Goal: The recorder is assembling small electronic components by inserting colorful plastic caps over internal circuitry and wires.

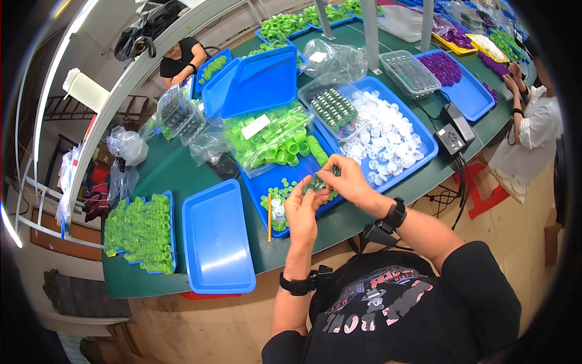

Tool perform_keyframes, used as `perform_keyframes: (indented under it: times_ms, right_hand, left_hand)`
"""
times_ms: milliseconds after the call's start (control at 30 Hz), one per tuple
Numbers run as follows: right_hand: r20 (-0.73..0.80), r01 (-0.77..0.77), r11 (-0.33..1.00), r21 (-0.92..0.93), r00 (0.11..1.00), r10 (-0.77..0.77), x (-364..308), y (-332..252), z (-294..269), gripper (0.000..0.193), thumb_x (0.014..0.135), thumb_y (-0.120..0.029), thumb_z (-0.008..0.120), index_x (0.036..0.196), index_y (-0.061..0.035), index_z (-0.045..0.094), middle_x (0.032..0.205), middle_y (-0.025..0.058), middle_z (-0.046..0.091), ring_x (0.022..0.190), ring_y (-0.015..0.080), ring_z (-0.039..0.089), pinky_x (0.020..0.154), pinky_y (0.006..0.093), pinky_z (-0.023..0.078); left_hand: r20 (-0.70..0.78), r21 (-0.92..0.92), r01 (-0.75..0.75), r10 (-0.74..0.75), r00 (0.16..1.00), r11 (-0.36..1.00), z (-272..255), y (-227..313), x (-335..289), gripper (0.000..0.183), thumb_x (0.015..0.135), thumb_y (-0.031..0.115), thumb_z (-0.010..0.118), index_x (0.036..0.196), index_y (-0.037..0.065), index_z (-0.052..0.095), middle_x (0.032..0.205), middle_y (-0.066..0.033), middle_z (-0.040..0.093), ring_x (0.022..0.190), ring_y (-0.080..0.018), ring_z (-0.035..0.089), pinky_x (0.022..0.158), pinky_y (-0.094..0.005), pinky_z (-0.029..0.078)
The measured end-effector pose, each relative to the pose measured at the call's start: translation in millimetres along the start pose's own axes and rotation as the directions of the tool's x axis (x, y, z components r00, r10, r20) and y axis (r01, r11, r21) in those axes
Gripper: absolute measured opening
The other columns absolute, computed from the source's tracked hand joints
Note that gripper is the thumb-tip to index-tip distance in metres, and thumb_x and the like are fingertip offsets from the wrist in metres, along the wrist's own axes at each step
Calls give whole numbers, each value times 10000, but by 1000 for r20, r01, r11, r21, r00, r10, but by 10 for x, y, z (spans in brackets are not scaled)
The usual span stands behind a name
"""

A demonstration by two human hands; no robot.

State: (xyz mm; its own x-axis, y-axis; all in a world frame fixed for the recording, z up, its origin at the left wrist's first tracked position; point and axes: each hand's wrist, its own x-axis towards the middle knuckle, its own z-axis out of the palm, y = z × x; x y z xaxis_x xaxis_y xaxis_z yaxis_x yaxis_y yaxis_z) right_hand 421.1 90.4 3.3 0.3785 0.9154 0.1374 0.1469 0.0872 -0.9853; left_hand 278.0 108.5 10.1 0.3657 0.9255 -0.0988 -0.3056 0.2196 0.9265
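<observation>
Dark green tabletop (159, 173) lies below our hands. Left hand (299, 212) and right hand (348, 177) both grip, fingertips pinching small green circuit-board work (314, 182) between them; one board or several, we cannot tell. Below: blue tray (259, 187) with small green plastic rings (284, 193). Right of the right hand: translucent white plastic caps (394, 136). We judge the boardwork light and stiff, its thin wires fragile: hold by the board edges, never tug wires.

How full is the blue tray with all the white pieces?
Partly full: white plastic pieces cover much of the blue tray, but its bare blue bottom shows along the right side.
</observation>
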Motion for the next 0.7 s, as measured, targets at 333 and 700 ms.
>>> perform_keyframes:
  times_ms: [333, 700]
  right_hand:
    - [61, -138, 917, 375, 990, 124, -67, -144, -119, 143, 869, -131, 671, 909, -7, 612, 750, 35, 613, 617, 83, 582, 530, 225, 472]
    - [-49, 241, 956, -167, 967, -252, -76, 4, 30, 207, 783, -180, 735, 822, -4, 634, 784, 116, 627, 642, 249, 613, 573, 360, 470]
  left_hand:
    - [38, 60, -22, 19, 999, 998, 61, 45, -48, 239, 972, 40, 488, 1163, -89, 551, 952, -145, 672, 810, -180, 685, 683, -268, 572]
    - [-61, 456, -194, 247, 967, 869, 137, -22, 18, 204, 984, 85, 505, 973, -89, 612, 807, -100, 656, 659, -140, 665, 568, -251, 566]
